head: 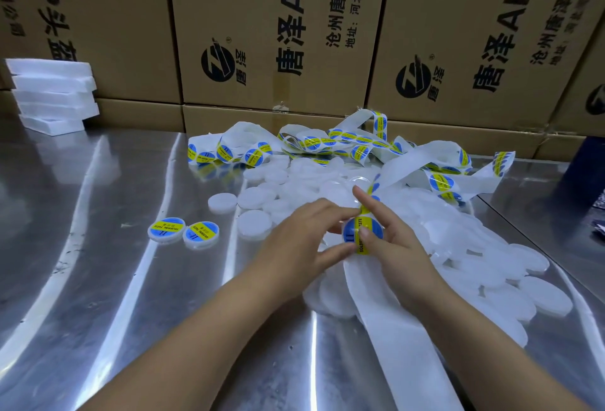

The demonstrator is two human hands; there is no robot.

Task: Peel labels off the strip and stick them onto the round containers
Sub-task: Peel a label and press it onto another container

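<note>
Label strip [406, 165]: I note it tangled across the far side of the steel table [98, 279], blue-and-yellow labels on white backing, with a bare length of backing running toward me under my right forearm. Behind it stand cardboard cartons [262, 34]; a stack of white foam pads [54, 96] sits far left. The heap of unlabelled round containers [278, 201] lies under and beside the strip. Two labelled containers [183, 231] sit touching, left of the heap. My left hand [294, 240] grips one container [361, 233] by its rim. My right hand [393, 240], fingers half-curled, thumb pressing a label onto that container's top.
</note>
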